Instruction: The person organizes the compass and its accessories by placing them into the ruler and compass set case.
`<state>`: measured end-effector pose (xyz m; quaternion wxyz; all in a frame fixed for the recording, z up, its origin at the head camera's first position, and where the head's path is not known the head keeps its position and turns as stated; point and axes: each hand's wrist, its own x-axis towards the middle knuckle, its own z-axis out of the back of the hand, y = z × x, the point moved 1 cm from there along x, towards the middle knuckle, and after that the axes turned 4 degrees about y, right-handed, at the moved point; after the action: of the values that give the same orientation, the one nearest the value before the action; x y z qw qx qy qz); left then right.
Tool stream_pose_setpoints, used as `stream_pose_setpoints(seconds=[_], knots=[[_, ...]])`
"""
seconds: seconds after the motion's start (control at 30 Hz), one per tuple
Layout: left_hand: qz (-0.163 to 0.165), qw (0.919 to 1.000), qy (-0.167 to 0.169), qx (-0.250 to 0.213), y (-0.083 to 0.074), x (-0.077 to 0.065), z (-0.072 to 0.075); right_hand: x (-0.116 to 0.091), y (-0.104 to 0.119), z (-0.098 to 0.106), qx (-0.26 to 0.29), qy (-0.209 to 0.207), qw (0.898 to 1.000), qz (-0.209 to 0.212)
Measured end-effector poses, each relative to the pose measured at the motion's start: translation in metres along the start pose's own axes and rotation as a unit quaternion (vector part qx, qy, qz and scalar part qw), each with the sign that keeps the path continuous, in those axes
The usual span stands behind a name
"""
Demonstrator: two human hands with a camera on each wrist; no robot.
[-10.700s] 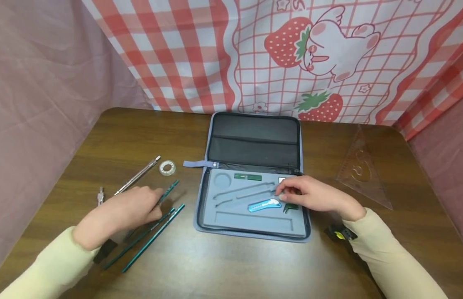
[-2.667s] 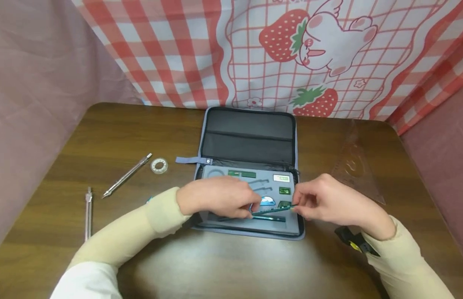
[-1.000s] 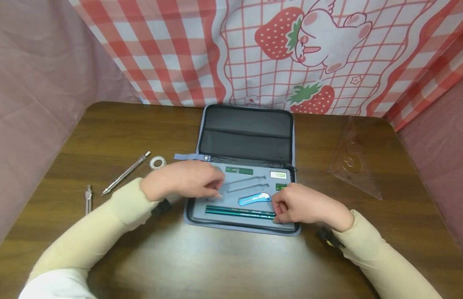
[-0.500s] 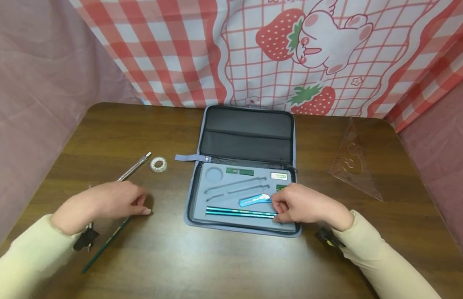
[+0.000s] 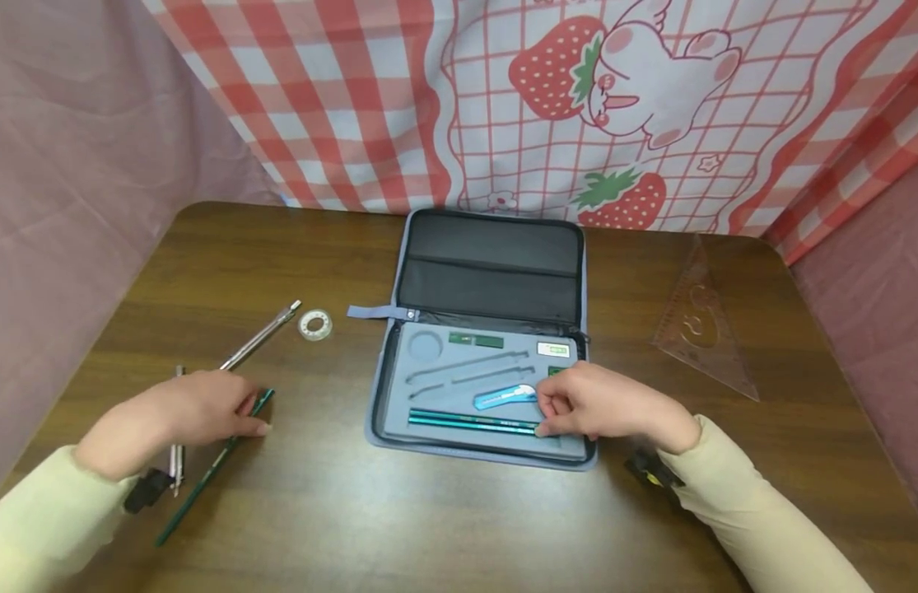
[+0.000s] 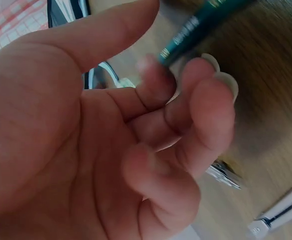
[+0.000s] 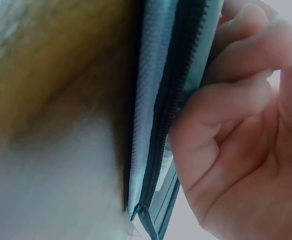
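In the head view my left hand (image 5: 180, 420) is at a dark green pencil (image 5: 199, 494) on the table, fingers curled at its upper end and thumb across it. The left wrist view shows the pencil (image 6: 198, 30) against the index fingertip, its end hidden. My right hand (image 5: 607, 403) rests over the right side of the open zip case (image 5: 473, 465), fingers loosely bent, its thumb touching the ends of green pencils (image 5: 466, 420) lying in the long slot. Beside them sits a blue utility knife (image 5: 503, 398). In the right wrist view, fingers (image 7: 226, 105) lie along the zipped edge.
A silver compass-like tool (image 5: 262, 333), a second silver tool (image 5: 179, 465) and a clear ring-shaped piece (image 5: 314, 325) lie left of the case. A clear set square (image 5: 710, 346) lies right. The tray holds a green piece (image 5: 476, 339) and a white eraser-like block (image 5: 553, 350).
My left hand has left the case and reached the pencil on the left, drawing back slightly with the pencil shifting. My right thumb has slid a little left along the slotted pencils.
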<state>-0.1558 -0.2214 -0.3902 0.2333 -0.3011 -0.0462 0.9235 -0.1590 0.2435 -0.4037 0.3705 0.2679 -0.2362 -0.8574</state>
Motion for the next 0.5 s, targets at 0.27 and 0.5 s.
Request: stream_pose_setpoints(seconds=[0.27,0.5], knots=[[-0.033,0.999,-0.01,0.028,-0.002,0.002,0.0,0.0,0.002,-0.001,0.052,0.01,0.997,-0.061],[-0.09,0.9957,-0.022,-0.004,-0.019,0.01,0.005,0.0,0.002,-0.002,0.052,0.008,0.996,-0.067]])
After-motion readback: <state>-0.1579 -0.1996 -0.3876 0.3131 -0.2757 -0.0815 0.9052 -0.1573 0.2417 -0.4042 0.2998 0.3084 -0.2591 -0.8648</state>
